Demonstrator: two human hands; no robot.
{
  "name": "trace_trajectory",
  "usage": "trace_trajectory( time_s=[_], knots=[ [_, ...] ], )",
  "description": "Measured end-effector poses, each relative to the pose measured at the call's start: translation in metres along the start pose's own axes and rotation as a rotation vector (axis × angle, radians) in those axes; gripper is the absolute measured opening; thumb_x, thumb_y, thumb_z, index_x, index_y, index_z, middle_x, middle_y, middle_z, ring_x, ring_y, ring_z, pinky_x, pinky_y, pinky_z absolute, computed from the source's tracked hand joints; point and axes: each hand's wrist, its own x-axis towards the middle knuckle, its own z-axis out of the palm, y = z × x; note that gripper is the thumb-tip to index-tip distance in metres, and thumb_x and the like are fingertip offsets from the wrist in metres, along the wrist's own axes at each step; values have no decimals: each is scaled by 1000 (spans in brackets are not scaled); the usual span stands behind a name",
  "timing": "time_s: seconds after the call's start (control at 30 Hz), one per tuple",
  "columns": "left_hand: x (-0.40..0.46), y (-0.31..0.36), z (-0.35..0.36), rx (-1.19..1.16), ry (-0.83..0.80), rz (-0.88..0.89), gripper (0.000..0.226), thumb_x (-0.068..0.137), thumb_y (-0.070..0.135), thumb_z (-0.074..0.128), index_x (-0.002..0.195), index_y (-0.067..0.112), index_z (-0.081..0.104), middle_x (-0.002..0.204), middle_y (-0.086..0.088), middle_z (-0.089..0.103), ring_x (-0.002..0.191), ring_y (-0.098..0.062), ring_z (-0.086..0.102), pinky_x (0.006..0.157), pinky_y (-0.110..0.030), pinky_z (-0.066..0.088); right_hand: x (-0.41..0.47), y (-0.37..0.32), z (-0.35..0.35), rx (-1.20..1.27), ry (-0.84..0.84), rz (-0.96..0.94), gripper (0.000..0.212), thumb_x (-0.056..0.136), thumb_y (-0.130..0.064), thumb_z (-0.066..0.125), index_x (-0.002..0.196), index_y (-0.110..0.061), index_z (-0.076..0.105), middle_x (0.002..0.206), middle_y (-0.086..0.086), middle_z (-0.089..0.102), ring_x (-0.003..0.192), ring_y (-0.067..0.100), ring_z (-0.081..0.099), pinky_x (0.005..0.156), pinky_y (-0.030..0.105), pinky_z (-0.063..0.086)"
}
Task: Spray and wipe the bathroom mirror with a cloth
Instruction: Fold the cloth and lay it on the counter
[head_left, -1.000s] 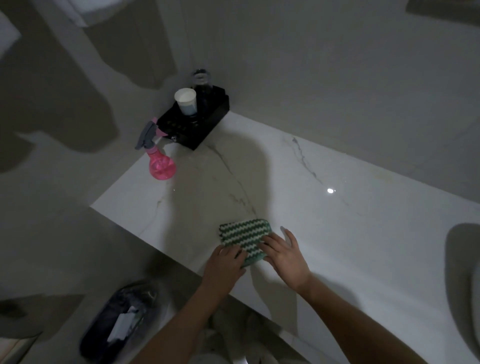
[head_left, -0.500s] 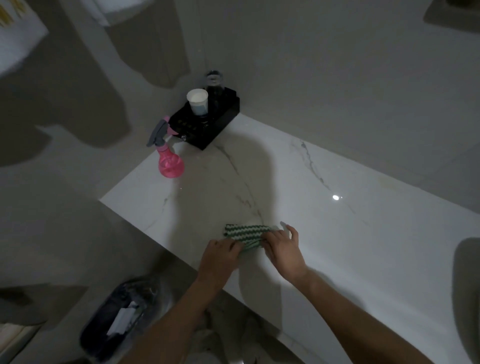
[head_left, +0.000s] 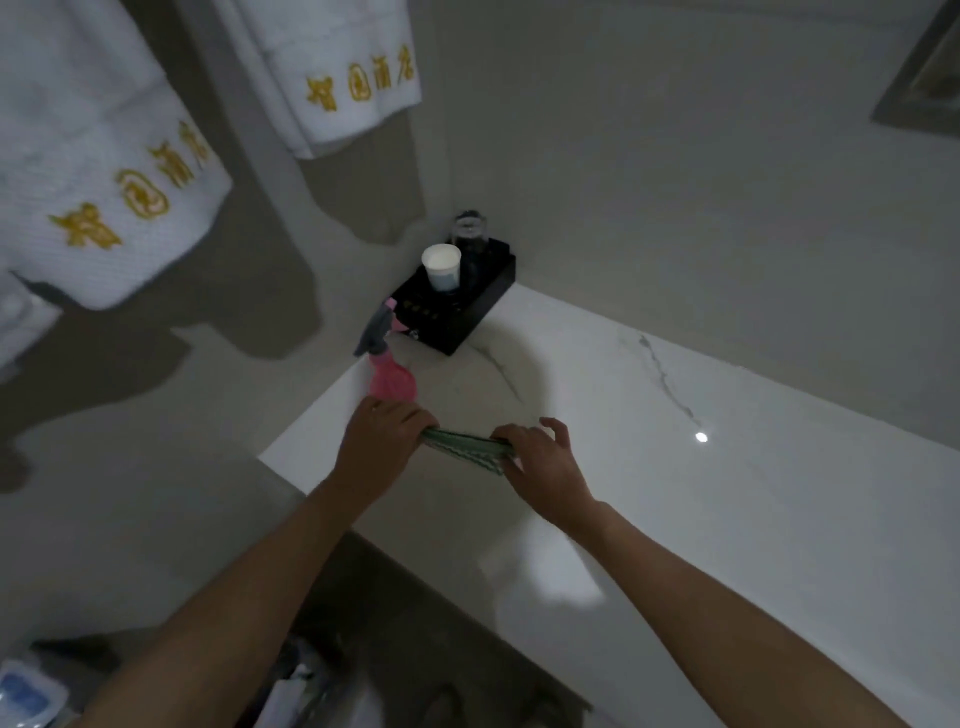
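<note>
1. Left hand (head_left: 382, 441) grips the left end of the green-and-white cloth (head_left: 465, 449), fingers curled over it; right hand (head_left: 537, 457) pinches the right end, outer fingers lifted off.
2. Cloth is folded into a narrow band stretched between both hands, low over the marble tabletop (head_left: 727, 493) near its front edge. Cannot tell if it touches the surface.
3. Pink spray bottle (head_left: 392, 379) stands just behind the left hand, almost touching the knuckles, grey trigger pointing away from the cloth.
4. Behind the bottle, in the wall corner: black tray (head_left: 457, 306) with a white paper cup (head_left: 441, 266) and a clear glass (head_left: 470, 231).
5. White embroidered towels (head_left: 109, 171) hang on the side wall, well away from the cloth.
6. Step in hand, judged: folding the cloth into a pad before spraying.
7. To do it well: line up the edges, keep the fold flat, end with a pad one hand can hold.
8. Then pass the cloth to one hand so the other is free for the bottle.
9. Risk: left knuckles could tip the bottle; move clear of it.
10. Mirror: only a frame corner, possibly, at top right; nothing sprayed or wiped yet as far as visible.
</note>
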Motion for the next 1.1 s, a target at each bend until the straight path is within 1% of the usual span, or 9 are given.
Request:
trace_trajectory(
  time_s=[0.17, 0.3, 0.47, 0.6, 0.7, 0.77, 0.87, 0.97, 1.1],
  knots=[
    [-12, -56, -3, 94, -27, -39, 11, 66, 14, 72, 77, 15, 70, 73, -1, 68, 69, -24, 65, 63, -32, 44, 40, -41, 27, 110, -90, 161, 25, 98, -19, 44, 115, -20, 62, 102, -1, 69, 97, 17, 62, 106, 30, 12],
    [-13, -94, 14, 95, 17, 10, 14, 74, 25, 58, 72, 16, 69, 69, 1, 66, 63, -24, 62, 61, -32, 36, 61, -59, 49, 123, -44, 267, 27, 97, -19, 43, 116, -22, 62, 104, 0, 68, 101, 19, 60, 107, 32, 12],
    [-17, -126, 27, 56, 105, 28, 20, 80, 24, 52, 80, 14, 69, 76, -2, 64, 77, -20, 49, 66, -31, 32, 72, -77, 82, -9, 197, 262, 21, 72, -11, 74, 88, -25, 71, 69, -5, 67, 70, 17, 66, 95, 35, 24],
    [-57, -138, 52, -21, -23, 36, 21, 74, 25, 51, 78, 16, 69, 80, -1, 66, 82, -17, 47, 69, -31, 33, 47, -99, 129, -72, 127, 230, 31, 58, -14, 83, 83, -28, 71, 78, -9, 71, 80, 12, 68, 99, 43, 29],
    [-96, -138, 64, -102, -121, 20, 20, 72, 22, 49, 76, 18, 69, 81, 0, 69, 83, -17, 51, 69, -31, 34, 18, -113, 160, -78, 142, 139, 20, 69, -14, 62, 81, -25, 72, 82, -9, 71, 86, 13, 67, 102, 43, 31],
    [-113, -138, 68, -137, -149, 8, 20, 71, 20, 50, 76, 18, 69, 83, 0, 70, 84, -15, 53, 69, -30, 35, 3, -121, 172, -27, 141, 109, 26, 75, -15, 49, 84, -23, 72, 88, -8, 71, 90, 14, 67, 103, 40, 32],
    [-129, -136, 67, -138, -201, 29, 22, 70, 23, 48, 77, 19, 69, 82, 1, 70, 77, -17, 60, 68, -30, 34, -8, -127, 173, -15, 140, 73, 29, 76, -17, 47, 85, -23, 73, 91, -8, 71, 92, 14, 67, 104, 36, 38],
    [-137, -133, 64, -113, -262, 1, 32, 69, 29, 44, 79, 18, 72, 86, 0, 72, 78, -19, 66, 72, -32, 34, -8, -130, 170, -17, 177, 61, 31, 75, -16, 46, 85, -22, 75, 91, -7, 72, 89, 14, 68, 95, 36, 48],
    [-146, -134, 67, -111, -330, -31, 34, 68, 32, 44, 89, 21, 68, 95, -1, 70, 91, -19, 59, 78, -33, 34, -13, -131, 175, 0, 180, 60, 24, 78, -18, 50, 85, -21, 73, 93, -6, 71, 89, 15, 66, 93, 32, 36]
  ],
)
